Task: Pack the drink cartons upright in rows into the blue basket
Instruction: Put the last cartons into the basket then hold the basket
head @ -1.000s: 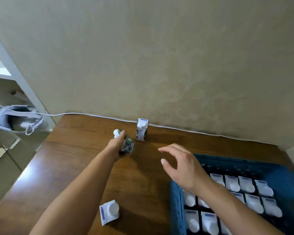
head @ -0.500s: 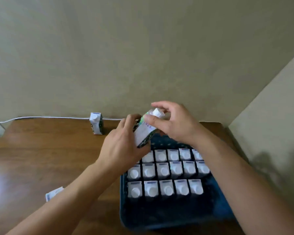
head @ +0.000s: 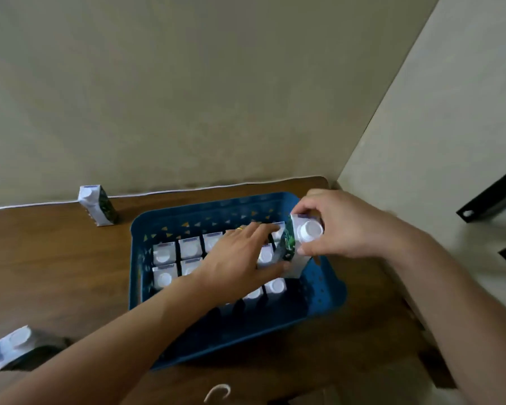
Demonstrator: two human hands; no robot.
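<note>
- The right hand (head: 338, 229) holds a small white-and-green paper drink carton (head: 297, 244) by its top, at the right end of the rows inside the blue plastic basket (head: 327, 290).
- The left hand (head: 240, 255) lies spread and flat on the packed cartons (head: 164, 255), gripping nothing.
- The carton seems light and stiff; holding near the cap looks safest.

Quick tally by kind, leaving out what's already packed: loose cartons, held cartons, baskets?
Loose on the table: 2 (back carton, near carton)
Held carton, in the right hand: 1
Basket: 1
Total: 4
The left hand and its arm hide some packed ones, so those stay uncounted.
</note>
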